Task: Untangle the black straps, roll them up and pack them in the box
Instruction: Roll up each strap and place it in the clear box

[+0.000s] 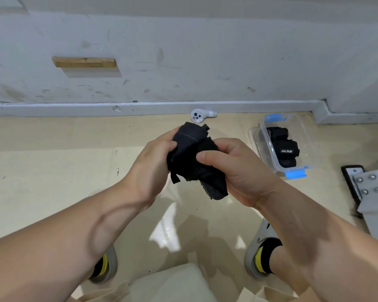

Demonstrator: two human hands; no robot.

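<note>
Black strap point(192, 149) sits at the centre of the frame, held off the floor between both our hands as a half-made bundle. Its long axis runs from the upper centre down toward the lower right, where a loose tail point(216, 192) still hangs free. Our left hand point(155, 155) curls around the upper left side of the bundle. Our right hand point(234, 168) grips the middle, with the thumb laid across the front and the fingers hidden behind.

The clear box point(310, 144) lies on the floor at the right of the frame, lid off, with rolled straps point(286, 149) already inside. It is well apart from the bundle and nearer our right hand. We judge the roll unfinished. The tail at the lower right wants winding in first, then the right hand has the shorter carry across to the box.
</note>
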